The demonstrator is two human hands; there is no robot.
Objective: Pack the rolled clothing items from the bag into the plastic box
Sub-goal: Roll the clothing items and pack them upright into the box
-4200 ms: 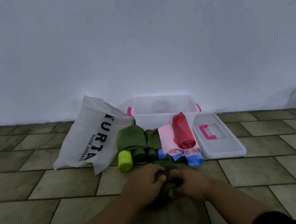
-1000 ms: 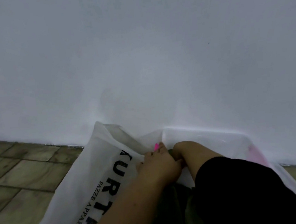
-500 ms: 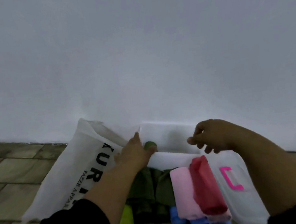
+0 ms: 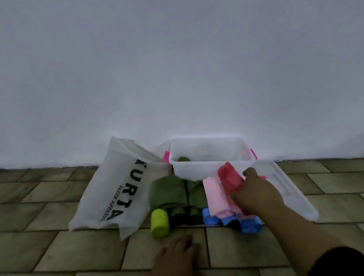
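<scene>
Red roll (image 4: 228, 176) lies on top of the pink roll (image 4: 215, 192), right in front of the plastic box (image 4: 210, 168). Right hand (image 4: 256, 194) wraps around it; squeeze evenly so it stays rolled. Left hand (image 4: 177, 258) rests flat and loose on the floor (image 4: 76, 254).

white bag (image 4: 106, 196), "KURTA", "PAZZE APPAREL" (small print)
</scene>
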